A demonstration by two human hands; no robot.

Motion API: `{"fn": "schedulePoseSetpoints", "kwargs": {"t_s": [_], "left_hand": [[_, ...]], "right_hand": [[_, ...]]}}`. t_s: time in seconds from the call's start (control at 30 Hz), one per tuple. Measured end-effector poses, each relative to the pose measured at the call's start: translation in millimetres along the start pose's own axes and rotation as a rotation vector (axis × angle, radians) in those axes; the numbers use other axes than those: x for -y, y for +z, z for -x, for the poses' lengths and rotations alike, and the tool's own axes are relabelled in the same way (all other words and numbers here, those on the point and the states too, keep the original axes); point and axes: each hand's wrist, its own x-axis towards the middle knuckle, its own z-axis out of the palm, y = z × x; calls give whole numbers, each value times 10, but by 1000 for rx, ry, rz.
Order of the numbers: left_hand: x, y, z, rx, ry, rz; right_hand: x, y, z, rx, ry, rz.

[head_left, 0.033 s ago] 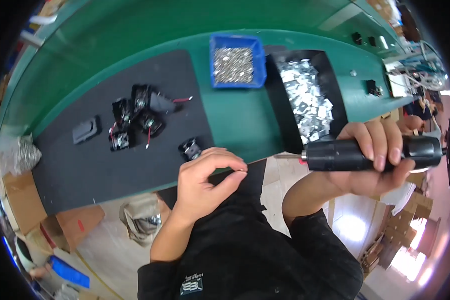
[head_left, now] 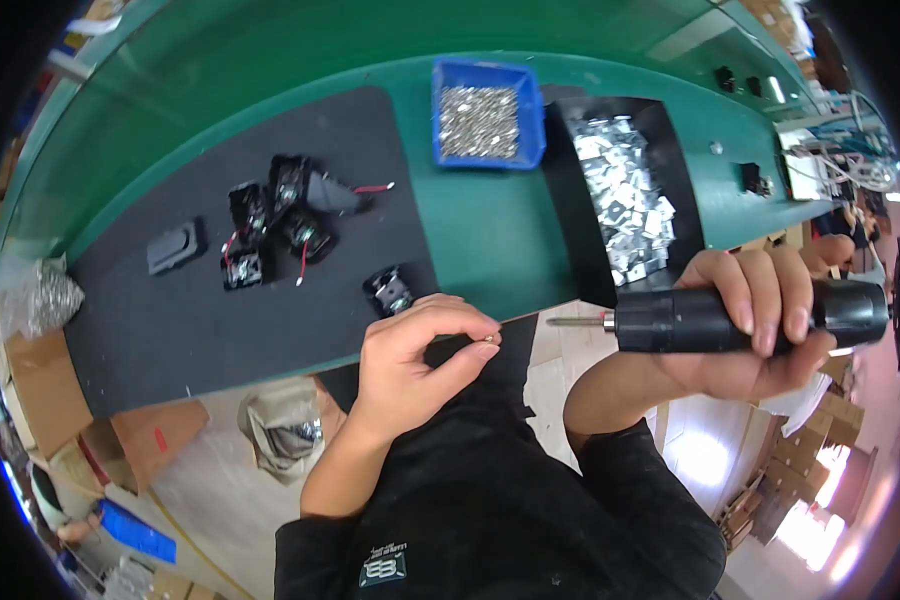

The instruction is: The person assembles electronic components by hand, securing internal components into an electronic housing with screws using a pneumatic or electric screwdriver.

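My left hand (head_left: 420, 350) is closed in a pinch in front of the bench edge. Between thumb and forefinger sits a tiny shiny metal piece that looks like a screw (head_left: 489, 341), mostly covered by the fingertips. My right hand (head_left: 760, 310) wraps round a black electric screwdriver (head_left: 670, 320), held level. Its slim bit (head_left: 575, 321) points left toward my left hand, a gap apart from it. Just behind my left hand a small black part with a metal face (head_left: 389, 291) lies on the dark mat (head_left: 160, 340).
Several black parts with red wires (head_left: 288, 215) are clustered on the mat, beside a dark grey block (head_left: 175, 247). Farther back stand a blue bin of small metal pieces (head_left: 438, 130) and a black tray (head_left: 592, 250) of flat metal plates. A plastic bag (head_left: 52, 298) rests at the left.
The screwdriver's bit now shows plainly, where before only its metal collar was visible. The bench items sit slightly farther right in view. Both hands keep their grips.
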Motion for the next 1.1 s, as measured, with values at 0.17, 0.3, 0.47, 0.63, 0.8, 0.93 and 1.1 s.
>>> {"fn": "schedulePoseSetpoints", "kwargs": {"t_s": [0.17,0.3,0.47,0.63,0.8,0.93,1.1], "left_hand": [[106,-14,196,-95,-12,167],[190,8,264,-89,86,224],[152,14,257,-105,128,149],[110,29,261,-112,156,65],[119,51,283,-127,187,18],[142,61,291,-129,189,24],[122,61,295,-123,182,38]], "right_hand": [[-315,197,138,-2,54,-41],[-402,210,189,68,67,-40],[-335,234,264,52,129,-14],[-353,267,291,22,136,-38],[-350,250,301,25,109,-43],[-327,232,314,32,101,-41],[-306,240,334,29,98,-2]]}}
